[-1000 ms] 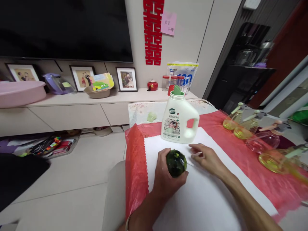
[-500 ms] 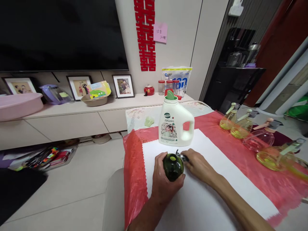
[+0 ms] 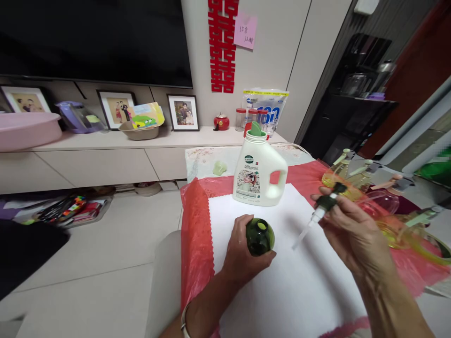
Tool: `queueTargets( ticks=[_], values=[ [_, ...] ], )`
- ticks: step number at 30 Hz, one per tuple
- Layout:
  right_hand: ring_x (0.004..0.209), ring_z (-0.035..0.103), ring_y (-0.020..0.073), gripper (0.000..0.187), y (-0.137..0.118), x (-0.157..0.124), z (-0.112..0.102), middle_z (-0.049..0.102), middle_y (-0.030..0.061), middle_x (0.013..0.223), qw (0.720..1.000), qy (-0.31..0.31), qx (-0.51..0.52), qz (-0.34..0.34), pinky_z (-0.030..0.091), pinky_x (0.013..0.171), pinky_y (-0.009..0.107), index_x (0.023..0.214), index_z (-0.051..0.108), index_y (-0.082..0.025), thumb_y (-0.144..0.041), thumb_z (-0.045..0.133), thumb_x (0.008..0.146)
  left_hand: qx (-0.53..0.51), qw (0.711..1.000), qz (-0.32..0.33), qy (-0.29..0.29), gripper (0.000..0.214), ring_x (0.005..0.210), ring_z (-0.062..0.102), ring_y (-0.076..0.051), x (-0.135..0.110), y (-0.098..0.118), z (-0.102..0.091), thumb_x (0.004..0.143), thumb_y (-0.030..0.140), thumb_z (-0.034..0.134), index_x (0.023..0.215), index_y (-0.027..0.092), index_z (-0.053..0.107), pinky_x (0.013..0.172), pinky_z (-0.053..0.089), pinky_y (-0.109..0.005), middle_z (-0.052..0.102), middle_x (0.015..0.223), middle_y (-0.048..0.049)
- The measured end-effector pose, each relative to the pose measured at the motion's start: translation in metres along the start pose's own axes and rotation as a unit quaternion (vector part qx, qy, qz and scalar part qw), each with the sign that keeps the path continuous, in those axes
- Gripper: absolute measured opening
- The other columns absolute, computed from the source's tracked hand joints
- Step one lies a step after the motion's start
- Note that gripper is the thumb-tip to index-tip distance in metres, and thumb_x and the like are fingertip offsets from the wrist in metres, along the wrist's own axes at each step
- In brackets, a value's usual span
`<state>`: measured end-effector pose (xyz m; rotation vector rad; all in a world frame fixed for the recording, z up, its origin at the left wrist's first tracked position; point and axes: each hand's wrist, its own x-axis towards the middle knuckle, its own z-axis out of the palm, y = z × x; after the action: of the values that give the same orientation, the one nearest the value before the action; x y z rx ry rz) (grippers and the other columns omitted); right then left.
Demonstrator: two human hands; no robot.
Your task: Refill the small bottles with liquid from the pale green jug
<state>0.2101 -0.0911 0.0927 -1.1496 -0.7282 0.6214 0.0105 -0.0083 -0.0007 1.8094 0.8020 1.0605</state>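
My left hand (image 3: 241,256) is wrapped around a round dark green glass bottle (image 3: 260,236) standing on the white sheet (image 3: 282,291); its mouth is uncovered. My right hand (image 3: 352,232) is raised to the right of it, fingers closed on a dark spray pump head (image 3: 326,203) whose clear dip tube (image 3: 305,231) points down and left toward the sheet. A white detergent jug (image 3: 258,170) with a green spout stands just beyond the bottle.
A red cloth (image 3: 197,234) covers the table under the white sheet. Several clear spray bottles with yellow and pink liquid (image 3: 384,206) stand along the right. A low cabinet (image 3: 105,155) with framed photos, jars and a pink basin runs behind.
My right hand went to the green bottle's top, then lifted the pump head with its tube away to the right. My left hand kept hold of the bottle.
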Motion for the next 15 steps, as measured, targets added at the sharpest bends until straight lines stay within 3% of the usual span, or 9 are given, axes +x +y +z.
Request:
queueTargets(
  ticks=[3,7,11,15],
  values=[
    [0.096,0.063,0.0131,0.041,-0.018,-0.01,0.016,0.063,0.0071,0.116,0.997,0.025,0.028,-0.065,0.055,0.08,0.016,0.115,0.073,-0.025,-0.033,0.087,0.077,-0.005,1.0,0.006,-0.004,0.08,0.118,0.057,-0.03,0.001,0.002,-0.002,0.056,0.016,0.078,0.127,0.023,0.042,0.104,0.048,-0.054,0.052,0.125,-0.0097],
    [0.105,0.062,0.0149,0.04,-0.027,-0.017,0.037,0.06,0.0092,0.123,0.992,-0.011,0.006,-0.122,0.055,0.089,0.019,0.125,0.069,-0.024,-0.028,0.08,0.086,-0.014,1.0,0.003,-0.01,0.081,0.118,0.056,-0.031,0.001,0.0,-0.001,0.056,0.017,0.079,0.127,0.023,0.041,0.104,0.047,-0.054,0.05,0.126,-0.0097],
    [0.114,0.06,0.017,0.039,-0.017,-0.017,0.047,0.059,0.0087,0.127,0.984,-0.078,-0.032,-0.156,0.055,0.094,0.02,0.128,0.067,-0.025,-0.025,0.075,0.091,-0.029,1.0,0.004,-0.009,0.082,0.117,0.055,-0.03,0.001,-0.002,0.001,0.055,0.017,0.08,0.127,0.022,0.041,0.105,0.046,-0.054,0.05,0.125,-0.0097],
    [0.118,0.059,0.0147,0.039,0.001,-0.016,0.05,0.058,0.0045,0.131,0.974,-0.138,-0.107,-0.143,0.053,0.098,0.018,0.132,0.063,-0.032,-0.03,0.072,0.095,-0.031,0.999,0.016,-0.002,0.082,0.115,0.054,-0.031,0.002,-0.003,0.001,0.054,0.016,0.08,0.126,0.022,0.041,0.103,0.046,-0.054,0.05,0.122,-0.0093]
  ],
)
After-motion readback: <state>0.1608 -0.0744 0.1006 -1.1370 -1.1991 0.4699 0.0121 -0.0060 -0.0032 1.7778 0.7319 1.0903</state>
